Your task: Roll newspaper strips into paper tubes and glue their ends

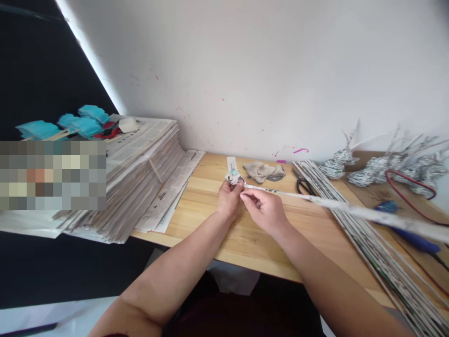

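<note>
Above the wooden table, my left hand point(229, 199) is closed on the near end of a thin rolled newspaper tube point(294, 194). A flat, printed paper end point(232, 172) sticks out beyond its fingers. My right hand point(268, 210) is just to the right, thumb and fingers pinched together at the tube close to the left fingertips. From there the tube slants away to the right edge of view, where it looks wider and blurred. Part of the right fingers' grip is hidden.
Stacked newspapers point(157, 150) stand left, with blue wrapped pieces point(84, 126) on top. A rag point(263, 172) and black scissors point(303, 182) lie near the wall. Many paper tubes point(365, 243), woven paper pieces point(335, 164) and a blue-handled tool point(417, 241) occupy the right.
</note>
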`<action>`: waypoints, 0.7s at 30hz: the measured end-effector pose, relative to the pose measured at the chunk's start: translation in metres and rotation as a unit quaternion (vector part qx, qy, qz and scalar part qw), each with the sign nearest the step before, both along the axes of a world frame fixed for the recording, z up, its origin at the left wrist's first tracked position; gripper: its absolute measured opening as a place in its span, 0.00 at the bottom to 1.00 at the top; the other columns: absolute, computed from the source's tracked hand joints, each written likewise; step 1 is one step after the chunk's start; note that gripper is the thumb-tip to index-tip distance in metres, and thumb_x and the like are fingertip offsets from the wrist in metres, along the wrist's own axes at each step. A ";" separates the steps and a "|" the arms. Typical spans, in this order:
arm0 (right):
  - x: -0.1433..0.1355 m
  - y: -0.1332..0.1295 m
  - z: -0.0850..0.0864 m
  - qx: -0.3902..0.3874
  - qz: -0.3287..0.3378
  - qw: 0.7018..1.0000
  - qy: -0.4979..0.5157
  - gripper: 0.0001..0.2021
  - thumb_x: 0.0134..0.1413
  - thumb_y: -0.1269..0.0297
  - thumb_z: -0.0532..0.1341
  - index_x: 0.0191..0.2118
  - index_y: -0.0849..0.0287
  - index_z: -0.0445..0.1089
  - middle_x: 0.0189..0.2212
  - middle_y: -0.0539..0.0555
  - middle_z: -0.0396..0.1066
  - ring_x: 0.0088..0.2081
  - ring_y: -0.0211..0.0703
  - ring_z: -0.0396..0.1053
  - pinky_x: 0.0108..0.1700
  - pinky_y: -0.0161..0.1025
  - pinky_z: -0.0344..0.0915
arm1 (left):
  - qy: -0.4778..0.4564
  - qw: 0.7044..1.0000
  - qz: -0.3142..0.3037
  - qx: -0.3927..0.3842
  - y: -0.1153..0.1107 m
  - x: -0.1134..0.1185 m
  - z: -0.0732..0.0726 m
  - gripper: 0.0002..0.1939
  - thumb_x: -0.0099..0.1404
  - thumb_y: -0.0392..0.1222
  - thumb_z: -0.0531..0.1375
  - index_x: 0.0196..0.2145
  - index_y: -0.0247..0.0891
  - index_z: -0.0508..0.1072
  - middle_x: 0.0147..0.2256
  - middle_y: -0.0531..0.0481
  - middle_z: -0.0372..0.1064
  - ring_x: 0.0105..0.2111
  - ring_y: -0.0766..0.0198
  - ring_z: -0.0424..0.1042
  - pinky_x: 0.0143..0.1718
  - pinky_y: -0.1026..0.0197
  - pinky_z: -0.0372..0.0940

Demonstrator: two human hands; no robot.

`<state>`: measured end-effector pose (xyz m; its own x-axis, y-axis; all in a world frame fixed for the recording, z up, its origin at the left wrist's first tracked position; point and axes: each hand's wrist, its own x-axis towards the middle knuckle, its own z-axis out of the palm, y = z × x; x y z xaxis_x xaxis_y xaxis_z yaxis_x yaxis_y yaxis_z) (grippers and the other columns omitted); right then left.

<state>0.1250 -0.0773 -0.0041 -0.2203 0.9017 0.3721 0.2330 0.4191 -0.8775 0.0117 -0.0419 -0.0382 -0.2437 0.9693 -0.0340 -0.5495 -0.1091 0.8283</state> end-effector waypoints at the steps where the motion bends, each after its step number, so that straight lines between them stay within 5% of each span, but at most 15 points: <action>1: -0.001 -0.002 -0.001 0.016 0.005 1.000 -0.006 0.07 0.54 0.62 0.63 0.39 0.49 0.77 0.30 0.51 0.75 0.25 0.39 0.66 0.29 0.36 0.62 | -0.011 1.000 -0.003 -0.005 0.000 0.000 0.000 0.18 0.47 0.43 0.70 0.33 0.36 0.68 0.26 0.54 0.68 0.25 0.69 0.66 0.30 0.65 0.60; 6: -0.003 -0.003 -0.003 0.110 -0.014 0.991 -0.069 0.13 0.59 0.65 0.58 0.49 0.49 0.71 0.40 0.54 0.75 0.36 0.44 0.71 0.39 0.40 0.66 | -0.027 1.000 -0.003 0.000 0.000 0.000 0.002 0.18 0.47 0.40 0.69 0.34 0.35 0.69 0.27 0.54 0.70 0.26 0.69 0.67 0.31 0.65 0.62; 12: 0.011 0.010 0.006 0.243 -0.113 0.940 -0.211 0.10 0.58 0.68 0.57 0.45 0.54 0.71 0.44 0.58 0.73 0.48 0.52 0.66 0.53 0.49 0.58 | 0.020 1.000 -0.001 -0.004 0.000 -0.001 0.002 0.18 0.48 0.43 0.70 0.33 0.34 0.70 0.26 0.52 0.70 0.25 0.69 0.68 0.32 0.64 0.64; 16: 0.020 0.021 0.004 0.222 -0.175 0.908 -0.309 0.08 0.54 0.65 0.61 0.41 0.58 0.73 0.38 0.59 0.75 0.46 0.56 0.66 0.51 0.52 0.52 | 0.020 1.000 -0.020 -0.013 -0.003 0.002 0.007 0.20 0.45 0.44 0.71 0.33 0.34 0.70 0.26 0.51 0.71 0.25 0.69 0.69 0.31 0.64 0.64; 21: 0.021 0.024 0.000 0.168 -0.162 0.913 -0.336 0.06 0.53 0.62 0.63 0.36 0.56 0.75 0.32 0.56 0.76 0.39 0.53 0.69 0.47 0.50 0.50 | 0.025 0.998 -0.050 -0.008 -0.007 0.005 0.010 0.20 0.44 0.45 0.72 0.33 0.35 0.70 0.26 0.51 0.72 0.23 0.69 0.69 0.29 0.64 0.64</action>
